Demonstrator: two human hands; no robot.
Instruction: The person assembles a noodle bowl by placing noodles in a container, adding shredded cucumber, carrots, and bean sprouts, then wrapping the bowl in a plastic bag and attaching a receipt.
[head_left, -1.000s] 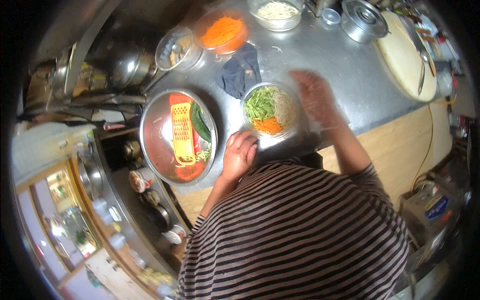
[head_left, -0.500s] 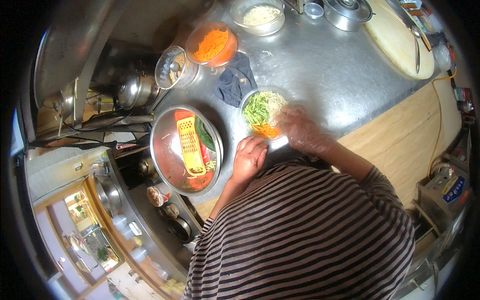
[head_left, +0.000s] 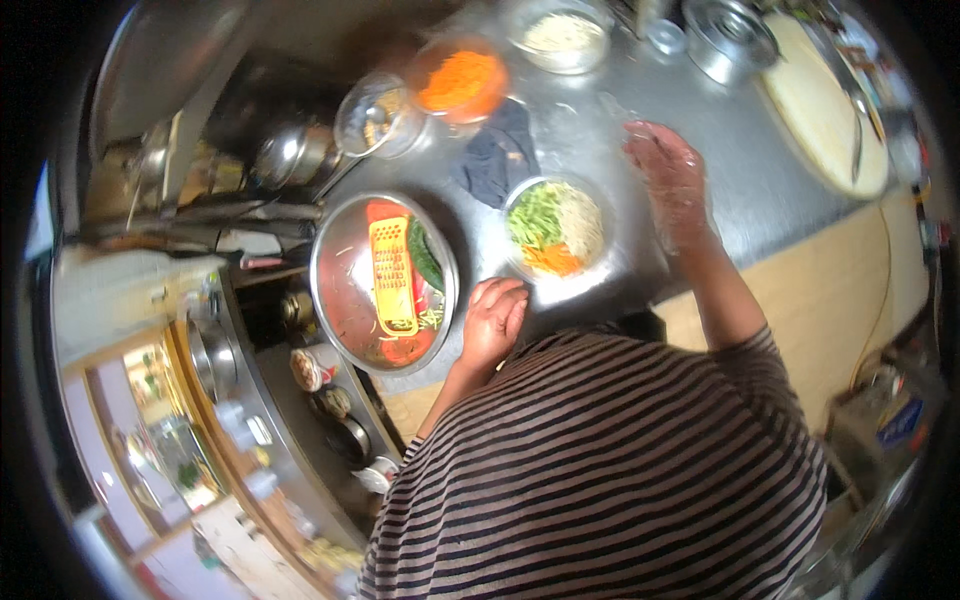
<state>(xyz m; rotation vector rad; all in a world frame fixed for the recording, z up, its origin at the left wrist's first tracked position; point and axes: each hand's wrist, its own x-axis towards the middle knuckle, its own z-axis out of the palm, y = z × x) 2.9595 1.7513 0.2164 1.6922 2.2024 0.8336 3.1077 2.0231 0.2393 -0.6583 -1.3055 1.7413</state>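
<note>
A clear round bowl (head_left: 598,272) stands near the table's front edge. Shredded green vegetable (head_left: 535,217), pale shreds (head_left: 578,225) and orange carrot shreds (head_left: 552,260) lie in it in separate portions. My right hand (head_left: 672,185), in a clear plastic glove, hovers to the right of the bowl, blurred; its fingers stretch forward and nothing shows in them. My bare left hand (head_left: 494,318) is by the front edge, just left of the bowl and apart from it. Its fingers are loosely curled together, with nothing visible in them.
Left of the bowl, a large steel basin (head_left: 320,290) holds a yellow grater (head_left: 393,275) and a cucumber (head_left: 425,255). A dark cloth (head_left: 497,155) lies behind. Farther back are bowls of carrot shreds (head_left: 460,80) and white shreds (head_left: 562,33), a lidded pot (head_left: 728,45) and a cutting board (head_left: 815,110).
My right hand has left the bowl and moved right and away from me. My left hand has come off the bowl's near rim. The whole view has shifted slightly.
</note>
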